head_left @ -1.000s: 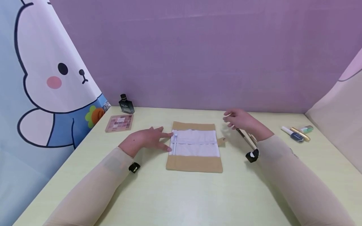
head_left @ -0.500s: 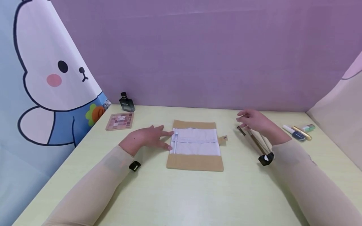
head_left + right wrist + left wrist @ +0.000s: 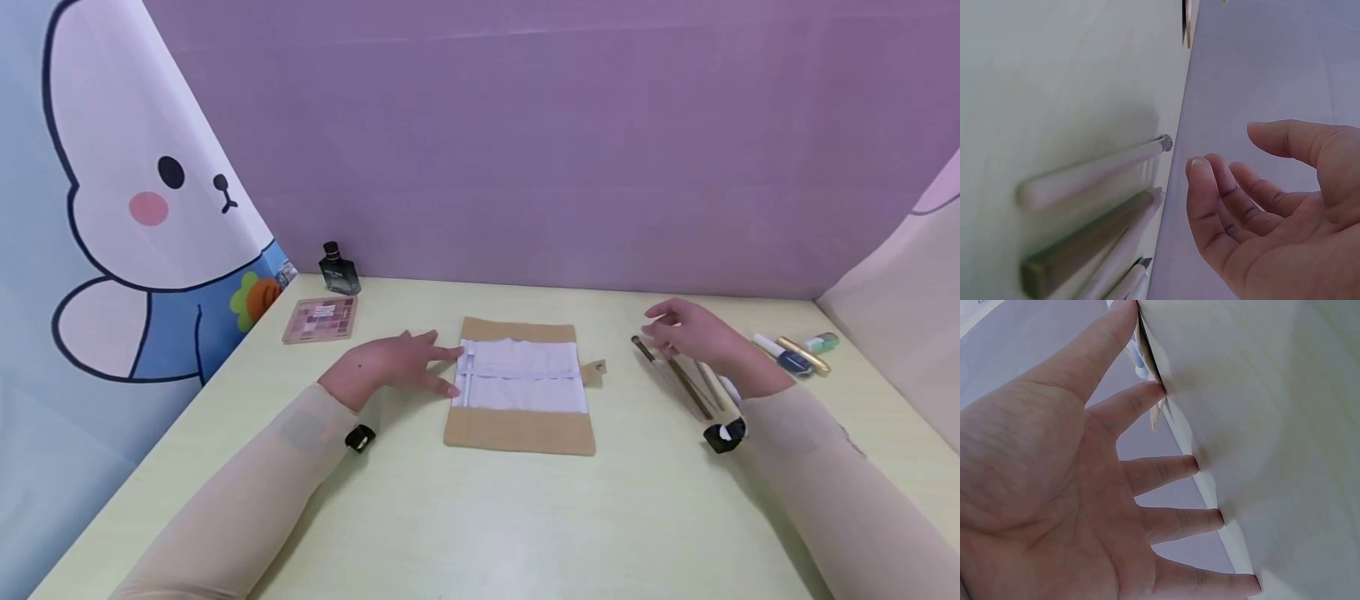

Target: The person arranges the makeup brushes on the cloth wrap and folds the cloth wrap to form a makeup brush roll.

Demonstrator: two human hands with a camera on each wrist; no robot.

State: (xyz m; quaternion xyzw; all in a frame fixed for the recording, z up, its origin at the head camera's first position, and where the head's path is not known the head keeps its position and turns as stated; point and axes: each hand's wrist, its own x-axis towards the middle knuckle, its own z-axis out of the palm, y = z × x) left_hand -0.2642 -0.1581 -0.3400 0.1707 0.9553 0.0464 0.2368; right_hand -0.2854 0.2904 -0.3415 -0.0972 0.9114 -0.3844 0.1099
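A tan fabric roll case [image 3: 519, 432] lies unfolded on the table, its white lining [image 3: 525, 392] showing a slim white stick tucked at the left. My left hand [image 3: 390, 367] spreads its fingers beside it, thumb and index tips at the case's left edge. In the left wrist view the fingertips [image 3: 1190, 464] meet the tabletop. Over several makeup brushes hovers my right hand [image 3: 693, 337], fingers loosely bent, thumb apart, nothing between them. The right wrist view shows a pale-handled brush [image 3: 1097, 170] and a thick brown handle [image 3: 1085, 247] below the hand. The sleeve and wrist camera partly hide the brushes.
An eyeshadow palette [image 3: 321, 320] lies at the back left, with a dark bottle [image 3: 340, 271] upright behind it. Several small cosmetic tubes [image 3: 795, 354] lie at the far right. A snap tab [image 3: 594, 371] sticks out from the case's right side. A purple backdrop [image 3: 555, 150] stands behind the table.
My right hand has moved right, away from the case, and sits over the brushes. My left hand has stayed at the case's left edge. The head view has shifted slightly.
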